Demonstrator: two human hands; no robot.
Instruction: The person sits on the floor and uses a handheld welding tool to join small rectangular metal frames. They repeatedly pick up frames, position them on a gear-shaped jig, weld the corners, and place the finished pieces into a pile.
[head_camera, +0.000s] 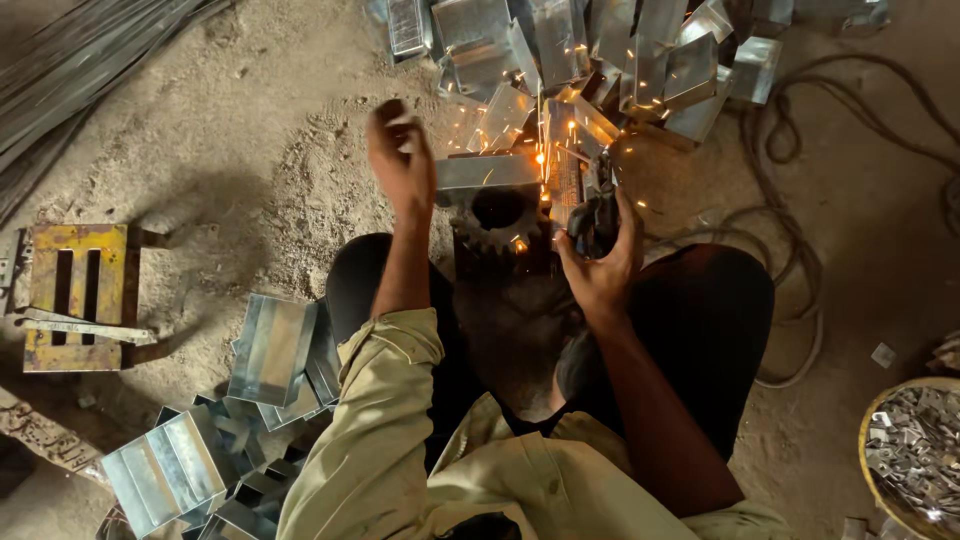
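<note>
The sandy workshop floor (280, 170) carries everything here. Along its far edge, past the person's knees, lies a big heap of folded galvanised sheet-metal channels (620, 60). A second pile of the same channel pieces (215, 430) sits at the near left corner, beside the person's left sleeve (375, 430). At the left edge lies a yellow, rusted steel jig plate (78, 295) with two slots, a flat metal strip across its lower part. A black cable (800, 210) loops over the floor on the right side, and at the near right corner stands a round basket (915, 450) filled with small metal offcuts.

In the middle, between the knees, a dark block with a round hole (500, 215) serves as a stand. One sheet-metal channel piece (490, 172) lies across its top. The left hand (400, 160) is curled over the left end of this piece, fingers closed down on it. The right hand (600, 265) is wrapped tight around a dark hand-held welding holder (595, 205), whose tip meets the right end of the piece, where orange sparks (545, 150) fly towards the far heap.
</note>
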